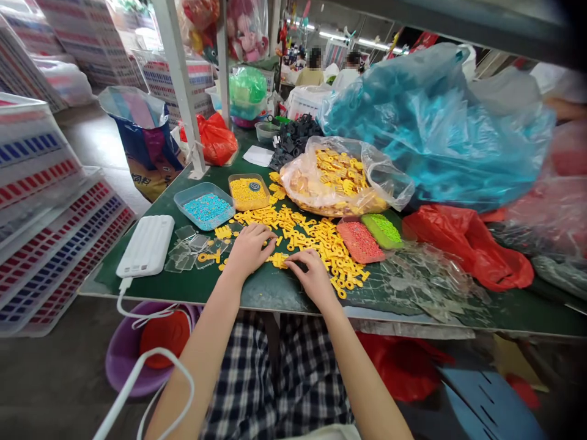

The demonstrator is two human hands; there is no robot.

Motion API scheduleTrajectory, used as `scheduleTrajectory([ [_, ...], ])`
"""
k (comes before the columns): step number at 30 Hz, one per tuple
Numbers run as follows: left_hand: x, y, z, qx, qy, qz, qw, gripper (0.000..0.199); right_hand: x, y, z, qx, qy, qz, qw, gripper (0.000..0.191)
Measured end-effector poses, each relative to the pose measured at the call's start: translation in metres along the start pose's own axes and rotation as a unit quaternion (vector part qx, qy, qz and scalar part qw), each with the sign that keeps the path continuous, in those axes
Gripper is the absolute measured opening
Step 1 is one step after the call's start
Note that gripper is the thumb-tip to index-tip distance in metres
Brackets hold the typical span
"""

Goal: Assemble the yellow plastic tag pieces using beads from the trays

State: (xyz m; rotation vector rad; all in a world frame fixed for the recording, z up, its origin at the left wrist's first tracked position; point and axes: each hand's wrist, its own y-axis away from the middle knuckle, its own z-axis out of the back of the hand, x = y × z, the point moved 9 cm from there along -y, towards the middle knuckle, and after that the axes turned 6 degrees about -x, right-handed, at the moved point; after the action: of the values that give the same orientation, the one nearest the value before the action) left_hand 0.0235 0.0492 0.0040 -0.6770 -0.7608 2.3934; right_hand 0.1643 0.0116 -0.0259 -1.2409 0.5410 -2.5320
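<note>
My right hand [313, 272] pinches the right edge of a flat yellow plastic piece [277, 261] at the table's front, thumb and forefinger together. Just left of it, my left hand [252, 247] is closed, its thumb and forefinger nearly meeting; what they hold, if anything, is too small to make out. Beyond both hands spreads a heap of loose yellow plastic parts [316, 238], many with a ring at one end. Tubs of blue beads [208, 208] and yellow beads [249, 190] stand behind my left hand. Right of the heap are trays of red beads [362, 240] and green beads [384, 229].
A clear bag of yellow parts [339, 177] lies open behind the heap, beside black parts [298, 137]. A large blue bag [440, 134] and red bag [468, 241] fill the right. At left are a white power bank [145, 245] and clear plastic pieces [186, 247].
</note>
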Motion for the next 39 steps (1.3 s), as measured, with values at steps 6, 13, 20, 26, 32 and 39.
scheduleTrajectory([
  [6,0.004,0.001,-0.002,0.014,-0.009,0.025,1.0,0.015,0.005,0.002,0.0,-0.01,0.037,0.028,0.999,0.015],
  [13,-0.007,0.002,0.0,0.029,0.029,0.017,0.999,0.017,0.015,0.002,-0.006,0.007,0.093,0.08,0.992,0.014],
  [20,-0.014,0.007,-0.015,0.126,0.027,0.02,0.991,0.018,0.014,0.0,-0.002,-0.014,0.11,0.085,0.99,0.012],
  [26,-0.012,0.01,-0.023,0.172,0.032,0.036,0.984,0.019,0.011,0.001,0.0,-0.017,0.09,0.059,0.994,0.007],
  [32,-0.011,0.01,-0.023,0.186,0.048,0.054,0.98,0.019,0.006,0.003,0.001,-0.029,0.097,0.045,0.994,0.007],
  [39,-0.007,0.013,-0.018,0.179,0.097,0.081,0.976,0.015,0.001,0.004,0.002,-0.021,0.094,0.025,0.995,0.011],
])
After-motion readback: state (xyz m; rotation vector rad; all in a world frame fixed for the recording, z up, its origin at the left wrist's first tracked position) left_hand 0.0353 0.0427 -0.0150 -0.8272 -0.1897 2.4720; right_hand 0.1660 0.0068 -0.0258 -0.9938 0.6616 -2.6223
